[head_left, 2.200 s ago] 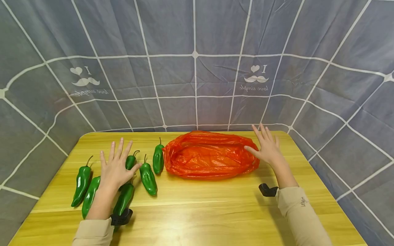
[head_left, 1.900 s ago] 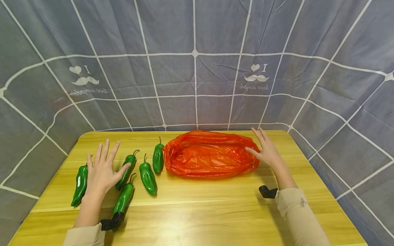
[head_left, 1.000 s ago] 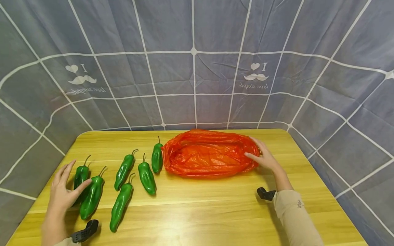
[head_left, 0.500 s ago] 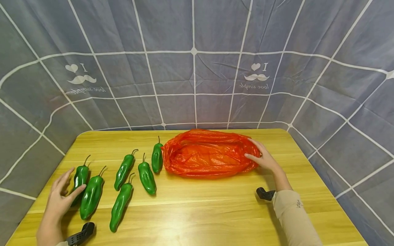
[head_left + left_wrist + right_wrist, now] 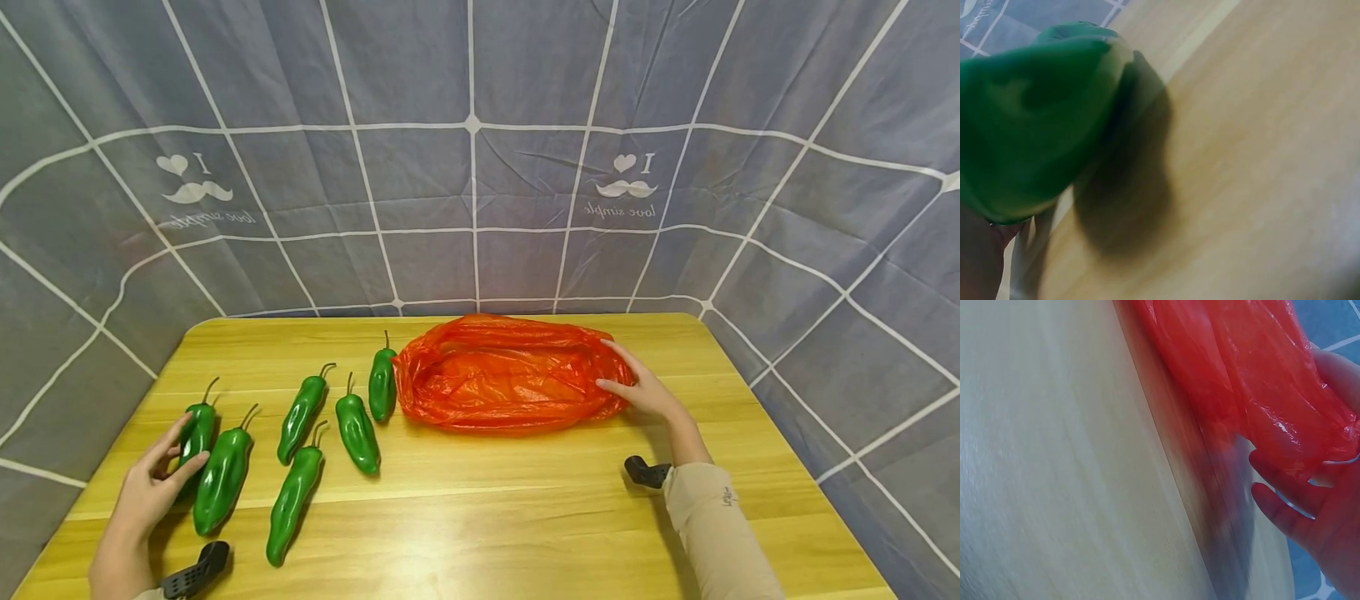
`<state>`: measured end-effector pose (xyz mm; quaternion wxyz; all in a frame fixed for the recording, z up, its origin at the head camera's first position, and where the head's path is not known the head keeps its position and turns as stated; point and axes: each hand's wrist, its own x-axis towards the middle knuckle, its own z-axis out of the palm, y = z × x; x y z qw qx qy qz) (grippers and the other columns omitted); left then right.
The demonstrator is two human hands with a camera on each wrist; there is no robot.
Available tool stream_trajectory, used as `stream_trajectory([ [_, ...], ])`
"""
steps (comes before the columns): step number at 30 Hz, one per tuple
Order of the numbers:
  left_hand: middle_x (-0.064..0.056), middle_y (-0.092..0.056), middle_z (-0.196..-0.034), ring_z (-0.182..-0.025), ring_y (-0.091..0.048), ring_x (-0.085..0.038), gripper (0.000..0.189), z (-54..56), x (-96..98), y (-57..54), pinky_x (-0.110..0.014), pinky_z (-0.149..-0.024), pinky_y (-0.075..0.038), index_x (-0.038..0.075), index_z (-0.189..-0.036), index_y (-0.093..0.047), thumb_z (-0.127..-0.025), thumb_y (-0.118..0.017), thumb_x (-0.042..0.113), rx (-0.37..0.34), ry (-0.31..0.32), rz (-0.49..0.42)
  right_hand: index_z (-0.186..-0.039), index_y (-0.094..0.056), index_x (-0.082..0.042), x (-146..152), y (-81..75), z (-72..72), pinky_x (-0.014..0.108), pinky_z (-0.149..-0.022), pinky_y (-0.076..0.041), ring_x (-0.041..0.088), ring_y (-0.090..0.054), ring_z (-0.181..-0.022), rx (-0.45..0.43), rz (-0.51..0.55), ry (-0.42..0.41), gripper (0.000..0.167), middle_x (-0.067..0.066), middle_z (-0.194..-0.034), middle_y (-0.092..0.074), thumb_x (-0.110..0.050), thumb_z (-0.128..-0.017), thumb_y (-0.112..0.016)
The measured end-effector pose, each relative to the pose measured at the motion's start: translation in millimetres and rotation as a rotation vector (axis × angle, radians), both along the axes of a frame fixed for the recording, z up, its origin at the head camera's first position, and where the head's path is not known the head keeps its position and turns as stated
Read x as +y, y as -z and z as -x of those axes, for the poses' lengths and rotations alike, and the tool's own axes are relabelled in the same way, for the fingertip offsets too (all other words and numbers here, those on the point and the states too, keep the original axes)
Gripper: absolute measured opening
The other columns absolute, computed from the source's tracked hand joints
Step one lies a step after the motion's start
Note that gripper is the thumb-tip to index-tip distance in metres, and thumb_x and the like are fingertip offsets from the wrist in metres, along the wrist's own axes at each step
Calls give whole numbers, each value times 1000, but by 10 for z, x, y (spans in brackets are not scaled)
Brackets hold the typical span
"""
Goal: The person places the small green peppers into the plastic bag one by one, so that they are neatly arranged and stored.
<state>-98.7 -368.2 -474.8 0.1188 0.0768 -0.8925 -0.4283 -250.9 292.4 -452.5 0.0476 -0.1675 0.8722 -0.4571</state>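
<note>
The left hand [image 5: 142, 496] is at the leftmost green pepper [image 5: 198, 429], thumb and fingers curled round its lower part. Close against the thumb lies a second green pepper [image 5: 223, 479], large and blurred in the left wrist view. On the far right, the right hand [image 5: 647, 392] holds the end of a red plastic bag [image 5: 517, 421], its thumb on the near side and fingers round the back. The bag lies with its mouth spread wide. In the right wrist view, the lower fingers [image 5: 1285, 512] sit loosely beside the crinkled plastic.
Several more green peppers [image 5: 358, 435] lie between the left hand and the bag, one touching the bag's left end. All are on a wooden table [image 5: 487, 517]. A grey curtain [image 5: 420, 183] with white lines surrounds the back and sides.
The left hand has moved left and down from above the peppers to the leftmost one, its fingers closing round it. The right hand has come down onto the bag's right end. The peppers stay put.
</note>
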Motion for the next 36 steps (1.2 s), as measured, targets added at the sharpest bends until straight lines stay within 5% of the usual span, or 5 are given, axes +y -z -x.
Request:
stream_trajectory([
  [5,31,-35,-104,-94,-36,12,60,-6,-3,12,-1,-68,-29,36,-142,-30,-90,-58,25,-41,3,-10,-145,-25,-14,2,-2,8,58,-102,-23,45,-26,-129,-22,-2,-6,71,21,-148,-17,-18,-86,-64],
  [10,34,-23,-122,-129,-26,-34,57,12,7,8,0,-84,-18,33,-144,-26,-93,-52,27,-68,46,11,-145,-25,-15,5,-4,1,58,-102,-22,44,-26,-129,-39,6,8,71,20,-148,-17,-18,-86,-64],
  [16,-38,-24,-135,-115,-25,-60,56,48,15,-34,-62,-93,-26,26,-145,-24,-95,-49,26,-103,74,49,-143,-28,-14,-3,-8,-2,59,-102,-22,44,-25,-129,-25,11,-8,67,20,-148,-19,-17,-86,-64],
  [31,-43,-30,-116,-92,-42,-49,55,66,-14,-52,-42,-66,-39,23,-145,-25,-95,-48,21,-103,26,128,-141,-29,-3,-117,-211,-116,62,-99,-23,49,-25,-126,-50,-7,-16,65,27,-145,-19,-12,-86,-63],
  [36,-31,-35,-108,-71,-49,-14,55,44,2,-94,-16,-53,-35,31,-143,-30,-93,-51,22,-56,-78,36,-142,-30,-14,-22,-28,-14,60,-101,-23,45,-27,-128,-54,-5,3,66,21,-147,-20,-20,-86,-64],
])
